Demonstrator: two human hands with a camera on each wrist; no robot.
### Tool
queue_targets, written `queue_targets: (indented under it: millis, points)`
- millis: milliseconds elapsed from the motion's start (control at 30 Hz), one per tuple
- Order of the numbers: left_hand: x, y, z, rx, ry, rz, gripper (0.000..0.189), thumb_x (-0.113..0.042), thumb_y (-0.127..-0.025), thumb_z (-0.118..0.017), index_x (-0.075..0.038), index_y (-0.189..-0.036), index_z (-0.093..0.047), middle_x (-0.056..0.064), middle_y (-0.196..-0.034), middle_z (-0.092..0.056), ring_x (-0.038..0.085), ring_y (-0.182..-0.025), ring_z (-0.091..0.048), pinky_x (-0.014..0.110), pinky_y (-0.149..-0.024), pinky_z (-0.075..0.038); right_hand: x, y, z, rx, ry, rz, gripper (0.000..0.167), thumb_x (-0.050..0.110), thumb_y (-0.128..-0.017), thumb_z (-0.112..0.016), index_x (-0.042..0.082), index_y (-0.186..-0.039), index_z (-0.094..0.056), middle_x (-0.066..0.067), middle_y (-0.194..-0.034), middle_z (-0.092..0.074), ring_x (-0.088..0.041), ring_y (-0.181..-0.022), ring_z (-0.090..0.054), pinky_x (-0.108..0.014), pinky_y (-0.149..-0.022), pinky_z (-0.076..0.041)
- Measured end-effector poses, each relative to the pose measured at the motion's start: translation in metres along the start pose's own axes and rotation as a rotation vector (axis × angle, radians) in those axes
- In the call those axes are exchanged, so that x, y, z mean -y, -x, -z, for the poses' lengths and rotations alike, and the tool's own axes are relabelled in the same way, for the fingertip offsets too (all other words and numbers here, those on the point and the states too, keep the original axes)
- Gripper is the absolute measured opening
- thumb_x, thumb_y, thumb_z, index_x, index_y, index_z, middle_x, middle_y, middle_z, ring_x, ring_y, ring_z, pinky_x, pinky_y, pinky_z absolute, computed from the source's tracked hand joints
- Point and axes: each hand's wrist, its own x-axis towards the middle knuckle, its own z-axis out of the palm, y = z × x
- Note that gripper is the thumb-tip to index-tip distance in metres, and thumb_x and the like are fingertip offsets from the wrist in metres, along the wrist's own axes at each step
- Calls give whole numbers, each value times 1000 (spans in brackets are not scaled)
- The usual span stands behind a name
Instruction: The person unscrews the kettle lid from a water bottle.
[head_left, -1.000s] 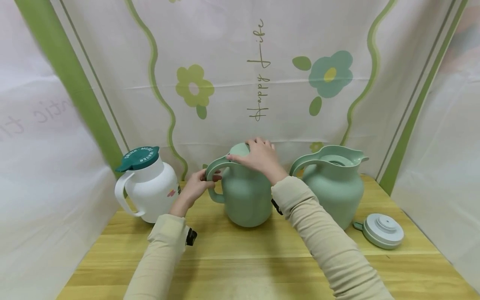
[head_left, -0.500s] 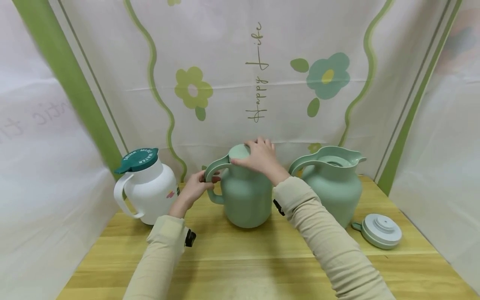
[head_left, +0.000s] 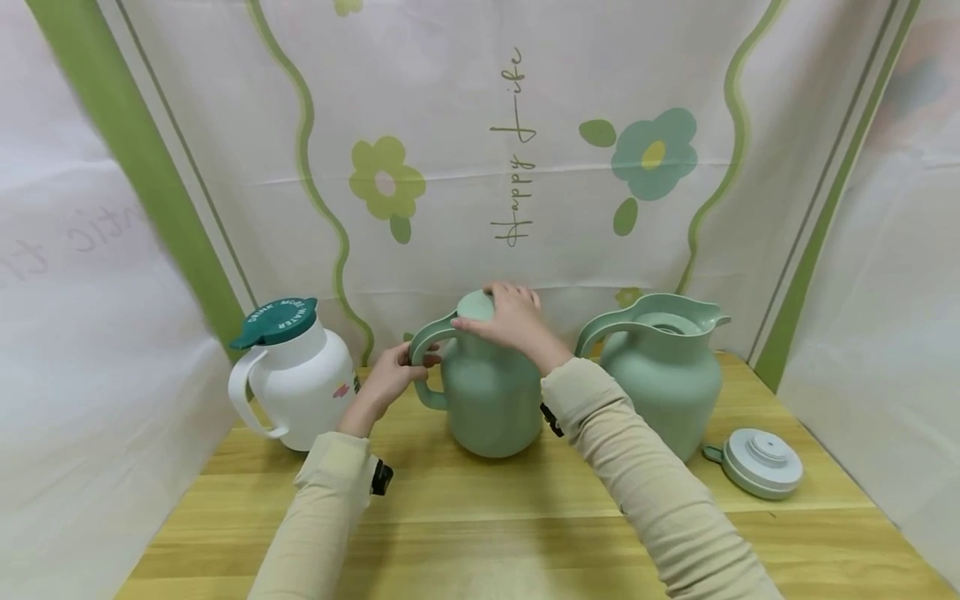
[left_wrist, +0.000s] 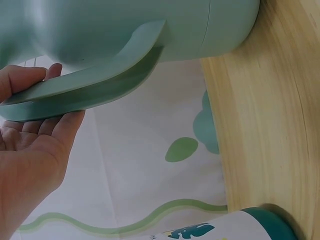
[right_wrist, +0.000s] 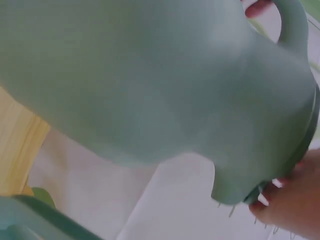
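The middle green thermos jug (head_left: 491,408) stands upright on the wooden table. My left hand (head_left: 385,382) holds its handle (head_left: 429,397), thumb on the near side and fingers round the far side. The left wrist view shows that grip closely, the handle (left_wrist: 90,82) lying between thumb and fingers. Over the jug's top my right hand (head_left: 516,321) grips the round green lid (head_left: 475,307), thumb towards the handle and fingers at the back. In the right wrist view the jug's body (right_wrist: 150,90) fills most of the picture, with the right hand's fingertips (right_wrist: 257,206) near the spout.
A white jug (head_left: 315,392) with a dark green lid (head_left: 281,321) stands at left. To the right is a second green jug (head_left: 667,383) with its top uncovered, and a loose lid (head_left: 765,458) lies upside down beside it. A printed cloth (head_left: 450,100) hangs close behind.
My right hand has shifted slightly left on the lid, its thumb nearer the handle. The left hand keeps its hold on the handle, and the jug stays in place.
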Motion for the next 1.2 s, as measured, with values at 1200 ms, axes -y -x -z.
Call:
queue_targets:
  millis: [1200]
  points:
    - [0,-1,-1,-16,-6,8,46,-2,-87,-50,-4,-133,-53,20,-131,-59,34,-127,-52,55,-111,-34,-1,1,-4,14,-26,-8,86,57,-86,-58,2,-146,-32,-17,-152,-34,-35,-140,-31,-50,-108,-38]
